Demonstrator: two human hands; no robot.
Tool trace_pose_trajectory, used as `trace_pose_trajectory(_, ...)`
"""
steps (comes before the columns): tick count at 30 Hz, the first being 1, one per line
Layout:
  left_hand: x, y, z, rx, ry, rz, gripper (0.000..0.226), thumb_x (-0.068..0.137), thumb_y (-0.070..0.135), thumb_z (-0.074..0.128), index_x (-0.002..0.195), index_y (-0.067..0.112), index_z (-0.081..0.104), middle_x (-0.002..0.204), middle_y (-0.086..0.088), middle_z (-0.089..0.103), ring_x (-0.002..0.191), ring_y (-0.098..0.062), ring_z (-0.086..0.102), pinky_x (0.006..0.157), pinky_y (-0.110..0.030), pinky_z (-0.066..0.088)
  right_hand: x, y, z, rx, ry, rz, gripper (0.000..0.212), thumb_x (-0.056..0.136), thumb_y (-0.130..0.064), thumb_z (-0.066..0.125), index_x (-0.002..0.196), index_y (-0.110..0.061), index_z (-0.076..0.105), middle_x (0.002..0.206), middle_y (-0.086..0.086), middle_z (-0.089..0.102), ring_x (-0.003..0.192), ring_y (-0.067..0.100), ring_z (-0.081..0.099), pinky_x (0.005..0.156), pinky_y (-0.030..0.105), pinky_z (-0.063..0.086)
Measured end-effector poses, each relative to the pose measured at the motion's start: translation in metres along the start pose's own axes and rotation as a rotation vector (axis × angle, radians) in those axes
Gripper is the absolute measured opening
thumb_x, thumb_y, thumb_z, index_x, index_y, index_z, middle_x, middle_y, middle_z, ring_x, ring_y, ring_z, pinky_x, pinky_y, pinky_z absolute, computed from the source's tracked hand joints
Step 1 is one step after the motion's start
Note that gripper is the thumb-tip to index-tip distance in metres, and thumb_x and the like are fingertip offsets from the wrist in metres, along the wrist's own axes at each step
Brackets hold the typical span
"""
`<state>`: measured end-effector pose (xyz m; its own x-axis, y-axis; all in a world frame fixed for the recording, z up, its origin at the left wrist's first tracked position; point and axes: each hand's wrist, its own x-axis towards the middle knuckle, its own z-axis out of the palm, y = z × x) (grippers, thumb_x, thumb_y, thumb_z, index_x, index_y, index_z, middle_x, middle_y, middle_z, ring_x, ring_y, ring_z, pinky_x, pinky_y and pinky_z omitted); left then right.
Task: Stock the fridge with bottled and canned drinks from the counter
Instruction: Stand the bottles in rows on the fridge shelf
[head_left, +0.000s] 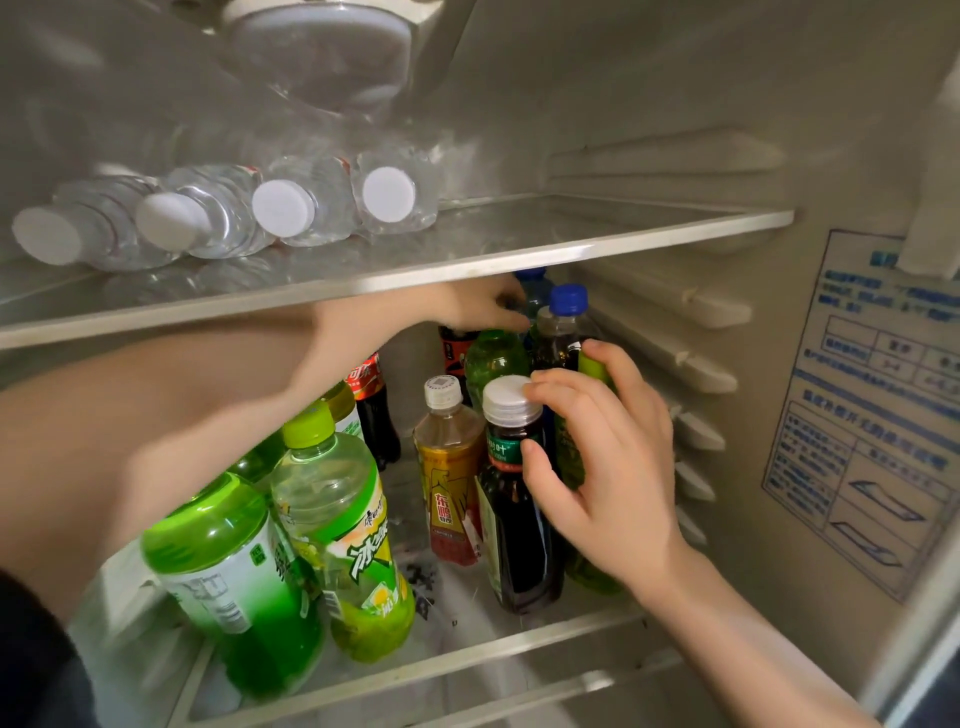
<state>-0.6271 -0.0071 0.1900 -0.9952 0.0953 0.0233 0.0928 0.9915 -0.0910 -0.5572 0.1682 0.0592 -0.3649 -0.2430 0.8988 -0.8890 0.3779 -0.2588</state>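
I look into an open fridge. On the lower glass shelf (467, 660) stand many drink bottles. My right hand (597, 467) curls round a green bottle (587, 571) at the right, its thumb against a dark tea bottle with a white cap (511, 530). My left hand (483, 306) reaches deep under the upper shelf, fingers on the top of a green bottle (493, 358) at the back. A yellow-labelled bottle (449, 483), cola bottles (374, 410) and blue-capped bottles (566, 317) stand around. Two large green tea bottles (343, 530) stand front left.
The upper glass shelf (571, 244) carries several clear water bottles (218, 218) lying on their sides, white caps facing me. The fridge's right wall (753, 389) has ribbed shelf supports and a blue printed sticker (872, 415). Bare shelf shows at the front middle.
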Motion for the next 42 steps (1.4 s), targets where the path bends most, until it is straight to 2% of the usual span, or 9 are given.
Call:
trace_pose_trajectory(4, 0.001, 0.001, 0.005, 0.082, -0.085, 0.007, 0.048, 0.091, 0.043, 0.056, 0.131, 0.018, 0.051, 0.123, -0.005, 0.056, 0.101, -0.017, 0.053, 0.086, -0.031, 0.047, -0.001, 0.002, -0.002, -0.008, -0.019, 0.001, 0.033, 0.080, -0.027, 0.057, 0.111, -0.017, 0.063, 0.118, -0.006, 0.062, 0.134, 0.021, 0.035, 0.095, 0.035, 0.033)
trace_pose_trajectory(9, -0.004, -0.011, 0.005, 0.006, 0.015, 0.085, 0.034, 0.092, 0.029, 0.059, 0.121, 0.011, 0.059, 0.100, 0.003, 0.051, 0.086, -0.011, 0.045, 0.059, -0.016, 0.033, -0.001, 0.003, -0.001, 0.000, -0.031, 0.000, 0.033, 0.080, -0.026, 0.059, 0.111, -0.015, 0.063, 0.118, -0.006, 0.063, 0.135, 0.024, 0.036, 0.095, 0.043, 0.039)
trace_pose_trajectory(17, -0.036, -0.047, 0.002, -0.113, -0.018, -0.014, 0.023, 0.089, 0.017, 0.065, 0.111, 0.009, 0.063, 0.064, 0.001, 0.054, 0.052, -0.009, 0.049, 0.045, -0.008, 0.035, -0.002, 0.005, 0.000, -0.004, -0.003, -0.011, 0.035, 0.079, -0.025, 0.060, 0.113, -0.016, 0.061, 0.120, -0.005, 0.062, 0.135, 0.024, 0.036, 0.094, 0.048, 0.041)
trace_pose_trajectory(23, -0.047, -0.060, 0.001, -0.099, -0.139, -0.124, 0.021, 0.088, 0.004, 0.060, 0.106, -0.004, 0.062, 0.094, -0.026, 0.063, 0.075, -0.028, 0.053, 0.066, -0.036, 0.047, -0.001, 0.005, 0.002, -0.009, 0.040, -0.032, 0.035, 0.078, -0.025, 0.059, 0.111, -0.014, 0.062, 0.116, -0.003, 0.064, 0.131, 0.028, 0.040, 0.091, 0.051, 0.043)
trace_pose_trajectory(27, -0.050, -0.060, 0.001, -0.033, -0.207, -0.249, 0.017, 0.094, 0.008, 0.053, 0.110, 0.004, 0.059, 0.087, -0.011, 0.055, 0.055, -0.018, 0.052, 0.042, -0.021, 0.045, -0.001, 0.004, 0.003, 0.003, 0.052, -0.044, 0.034, 0.077, -0.022, 0.061, 0.109, -0.011, 0.063, 0.114, -0.001, 0.065, 0.130, 0.029, 0.042, 0.089, 0.055, 0.043)
trace_pose_trajectory(31, -0.049, -0.053, -0.001, 0.048, -0.266, -0.274, 0.027, 0.093, 0.012, 0.056, 0.118, 0.003, 0.058, 0.114, -0.013, 0.053, 0.075, -0.027, 0.061, 0.066, -0.037, 0.050, -0.002, 0.004, 0.001, 0.004, 0.035, -0.036, 0.035, 0.078, -0.023, 0.060, 0.110, -0.012, 0.063, 0.115, -0.002, 0.064, 0.131, 0.028, 0.041, 0.091, 0.055, 0.043)
trace_pose_trajectory(34, -0.048, -0.044, -0.001, 0.096, -0.166, -0.217, 0.036, 0.091, 0.021, 0.060, 0.120, -0.002, 0.057, 0.117, -0.016, 0.060, 0.103, -0.031, 0.058, 0.087, -0.037, 0.046, -0.002, 0.003, 0.000, 0.028, 0.030, -0.040, 0.034, 0.077, -0.022, 0.061, 0.110, -0.013, 0.063, 0.115, -0.003, 0.063, 0.132, 0.027, 0.040, 0.093, 0.054, 0.042)
trace_pose_trajectory(38, -0.041, -0.014, -0.003, -0.222, 0.140, -0.025, 0.036, 0.098, 0.031, 0.047, 0.124, 0.007, 0.054, 0.107, -0.004, 0.055, 0.098, -0.021, 0.053, 0.077, -0.027, 0.039, -0.003, 0.001, 0.002, 0.041, 0.046, -0.042, 0.033, 0.077, -0.021, 0.062, 0.110, -0.015, 0.062, 0.116, -0.006, 0.063, 0.133, 0.025, 0.038, 0.094, 0.051, 0.041)
trace_pose_trajectory(42, -0.028, 0.021, -0.005, -0.395, 0.240, 0.142, 0.036, 0.096, 0.037, 0.051, 0.124, 0.015, 0.053, 0.092, 0.005, 0.055, 0.078, -0.007, 0.051, 0.063, -0.013, 0.039, -0.004, 0.001, 0.003, 0.032, 0.063, -0.033, 0.033, 0.077, -0.023, 0.061, 0.110, -0.017, 0.061, 0.116, -0.008, 0.062, 0.134, 0.023, 0.037, 0.095, 0.048, 0.041)
